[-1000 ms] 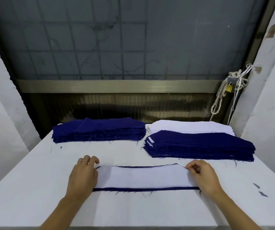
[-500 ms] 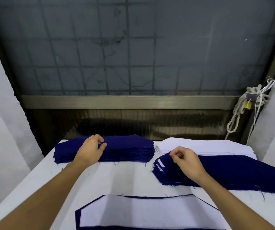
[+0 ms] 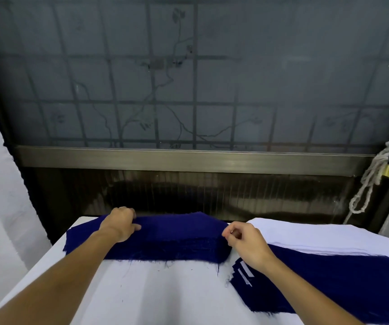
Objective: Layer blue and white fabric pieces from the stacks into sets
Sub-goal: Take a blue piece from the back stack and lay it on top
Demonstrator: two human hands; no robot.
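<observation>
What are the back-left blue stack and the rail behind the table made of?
The blue stack is woven cloth, matte, maybe cotton: loose threads fray from its cut edges. The rail looks like brushed metal: dull bronze sheen, fine lengthwise streaks; alloy unclear.

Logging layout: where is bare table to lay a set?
Bare table lies on the near side, in front of the left blue stack and left of the right blue stack. The far side is crowded: those stacks, the white stack.

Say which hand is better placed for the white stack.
The right hand, probably: it pinches the right end of the blue stack, beside the white stack; the left hand grips farther left.
</observation>
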